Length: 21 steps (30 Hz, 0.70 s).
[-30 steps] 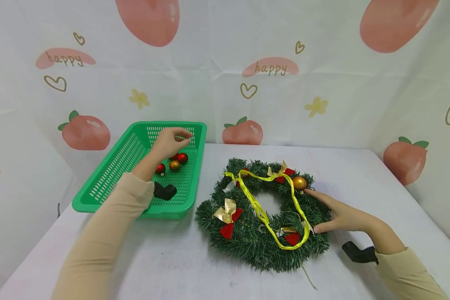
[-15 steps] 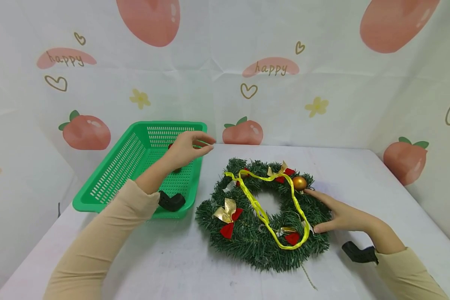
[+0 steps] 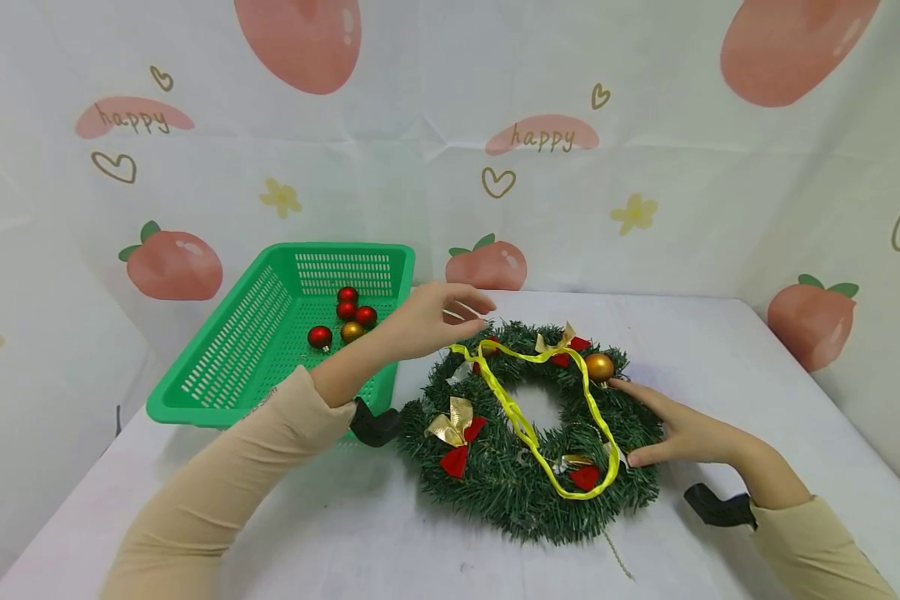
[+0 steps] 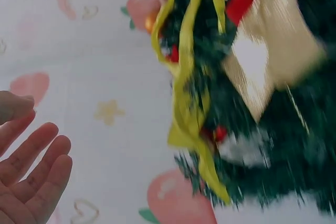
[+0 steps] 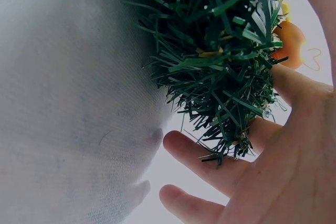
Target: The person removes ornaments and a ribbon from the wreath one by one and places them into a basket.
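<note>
A green Christmas wreath (image 3: 521, 508) lies on the table, dressed with red and gold bows (image 3: 457, 433), a gold bauble (image 3: 599, 367) and a looped yellow ribbon (image 3: 525, 425). Above its far left edge hovers my left hand (image 3: 438, 317), fingers loosely bent. Nothing sits between those fingers in the left wrist view. My right hand (image 3: 693, 433) rests against the wreath's right side, index fingertip right by the gold bauble and thumb on the branches. The right wrist view shows its fingers (image 5: 210, 166) stretched out along and beneath the wreath's edge.
A green plastic basket (image 3: 232, 414) stands on the left with several red baubles (image 3: 319, 337) and a gold bauble (image 3: 352, 332) inside. A patterned cloth (image 3: 645, 167) hangs behind the white table (image 3: 375, 533). A thin cord (image 3: 617, 557) trails off the wreath's front.
My left hand has moved right, out from over the basket to above the wreath's far left edge, uncovering the baubles. My right hand and the wreath have stayed put.
</note>
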Available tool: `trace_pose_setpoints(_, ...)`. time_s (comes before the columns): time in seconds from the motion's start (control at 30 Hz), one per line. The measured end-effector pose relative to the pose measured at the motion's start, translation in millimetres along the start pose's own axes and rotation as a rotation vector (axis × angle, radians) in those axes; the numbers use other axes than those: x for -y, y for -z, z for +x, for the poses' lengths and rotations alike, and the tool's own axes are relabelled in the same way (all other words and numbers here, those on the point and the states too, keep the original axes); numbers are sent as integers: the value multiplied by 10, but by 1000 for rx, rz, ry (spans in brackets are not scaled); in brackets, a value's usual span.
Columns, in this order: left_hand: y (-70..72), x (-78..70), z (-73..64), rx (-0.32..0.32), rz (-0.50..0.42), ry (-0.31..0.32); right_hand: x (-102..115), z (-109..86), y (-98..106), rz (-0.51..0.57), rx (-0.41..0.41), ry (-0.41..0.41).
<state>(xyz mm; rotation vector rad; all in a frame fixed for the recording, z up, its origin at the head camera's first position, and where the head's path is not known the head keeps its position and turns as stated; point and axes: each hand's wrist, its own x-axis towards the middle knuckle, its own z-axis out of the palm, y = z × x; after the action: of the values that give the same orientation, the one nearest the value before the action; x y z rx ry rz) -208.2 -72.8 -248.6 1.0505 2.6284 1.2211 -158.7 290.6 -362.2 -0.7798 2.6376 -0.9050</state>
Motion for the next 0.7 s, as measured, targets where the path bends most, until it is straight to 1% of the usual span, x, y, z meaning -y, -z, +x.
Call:
trace_pose_setpoints(0.1,-111,-86,66,33,-2,-31,-9,-2,-2,3,5,-2)
trace_pose_setpoints(0.27,-298,-234,179,87,-33,-80,-11,-5,-1,16,9,-6)
trace_pose_setpoints(0.33,-371,-284,222,104,-39,-93,-11,-7,-2,19,9,-10)
trace_pose_setpoints(0.43,-473,-333,293,110,-28,-116,-12,-8,-5,21,9,-13)
trace_pose_setpoints(0.57,-589,-361,384,118,-37,-123,-12,-7,-7,20,6,-11)
trace_pose_setpoints(0.7,-707,-358,482,142,-60,-105,-15,-8,-8,20,-1,-12)
